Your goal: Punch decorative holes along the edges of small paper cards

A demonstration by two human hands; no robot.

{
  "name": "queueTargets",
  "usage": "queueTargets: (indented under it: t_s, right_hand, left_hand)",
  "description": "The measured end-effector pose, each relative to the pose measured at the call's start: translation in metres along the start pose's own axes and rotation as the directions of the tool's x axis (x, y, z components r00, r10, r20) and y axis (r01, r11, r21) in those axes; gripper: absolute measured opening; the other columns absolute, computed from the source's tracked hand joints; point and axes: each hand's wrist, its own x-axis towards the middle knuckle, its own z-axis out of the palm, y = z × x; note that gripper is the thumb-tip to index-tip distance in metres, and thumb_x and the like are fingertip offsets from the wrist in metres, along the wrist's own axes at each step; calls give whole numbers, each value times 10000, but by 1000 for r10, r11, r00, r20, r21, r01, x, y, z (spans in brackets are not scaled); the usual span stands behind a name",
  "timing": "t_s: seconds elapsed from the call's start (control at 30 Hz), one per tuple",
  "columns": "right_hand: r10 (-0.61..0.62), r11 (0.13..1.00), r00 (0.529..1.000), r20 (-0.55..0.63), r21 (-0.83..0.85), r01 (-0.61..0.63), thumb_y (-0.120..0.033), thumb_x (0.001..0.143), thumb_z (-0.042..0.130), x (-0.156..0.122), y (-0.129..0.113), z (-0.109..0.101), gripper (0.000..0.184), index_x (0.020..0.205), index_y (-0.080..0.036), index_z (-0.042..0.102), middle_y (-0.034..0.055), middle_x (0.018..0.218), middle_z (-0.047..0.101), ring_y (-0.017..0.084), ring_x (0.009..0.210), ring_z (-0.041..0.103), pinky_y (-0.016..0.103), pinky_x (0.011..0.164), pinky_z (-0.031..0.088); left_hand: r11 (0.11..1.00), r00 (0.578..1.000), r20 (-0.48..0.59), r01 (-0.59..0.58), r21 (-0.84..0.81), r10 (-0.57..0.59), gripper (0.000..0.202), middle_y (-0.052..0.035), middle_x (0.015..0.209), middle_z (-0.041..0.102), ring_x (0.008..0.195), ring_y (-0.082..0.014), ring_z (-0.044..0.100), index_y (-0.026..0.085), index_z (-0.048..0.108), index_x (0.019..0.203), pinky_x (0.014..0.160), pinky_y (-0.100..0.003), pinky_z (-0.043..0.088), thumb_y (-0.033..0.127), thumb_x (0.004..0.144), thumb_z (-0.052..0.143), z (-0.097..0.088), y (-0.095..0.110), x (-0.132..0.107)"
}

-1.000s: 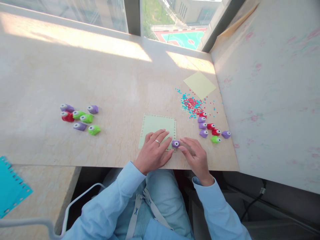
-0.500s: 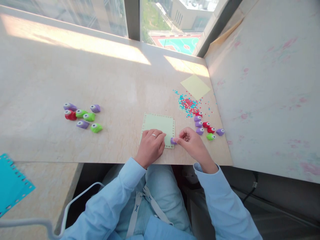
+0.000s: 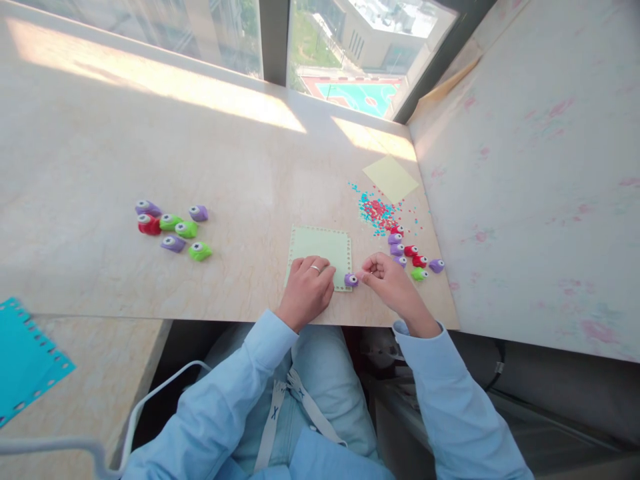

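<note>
A sheet of pale green paper [image 3: 320, 241] lies near the table's front edge, with small shapes punched along its borders. My left hand [image 3: 309, 287] rests on its lower part with curled fingers, holding it down. A purple craft punch [image 3: 351, 280] sits at the sheet's lower right edge, its round white button with a dark star facing up. Just right of it is my right hand [image 3: 387, 280], thumb and forefinger pinched together at the punch's side. Whether the fingertips touch the punch or hold some tiny thing, I cannot tell.
More purple, red and green punches [image 3: 420, 261] lie right of my right hand, and another group [image 3: 186, 229] lies at the left. Red and blue paper bits [image 3: 377, 212] are scattered below a yellowish sheet [image 3: 391, 179]. Blue punched paper [image 3: 30, 363] is at far left.
My right fingers have drawn back slightly to the right, so more of the purple punch shows. My left hand stays on the paper. The whole view has shifted a little.
</note>
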Motion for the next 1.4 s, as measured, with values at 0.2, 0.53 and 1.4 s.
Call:
queueTargets:
  t_s: [0.2,0.53,1.4]
  right_hand:
    - [39,999,999,9,1,-39,-403,730,704,-5,5,-4,256,797,-196,569,-10,717,600,145,637,562,289,598,451]
    - [87,994,994,66,61,-91,-495,747,718,-12,16,3,328,805,-204,578,-6,692,614,154,664,568,282,614,440]
    - [80,996,993,81,-38,-77,-393,686,734,9,1,0,261,782,-212,572,-10,695,625,161,650,586,296,616,444]
  left_hand:
    - [1000,1000,-4,3,-17,-3,160,-89,1021,669,1026,-251,578,192,657,953,869,-424,409,167,897,510,0,0,0]
    - [1000,1000,14,5,-8,-5,152,-79,1005,667,1016,-244,574,188,646,960,868,-407,403,190,910,503,0,1,0]
    - [979,972,-123,191,-77,-199,172,-99,1058,671,1055,-262,579,186,669,992,885,-420,403,168,858,564,1,-2,1]
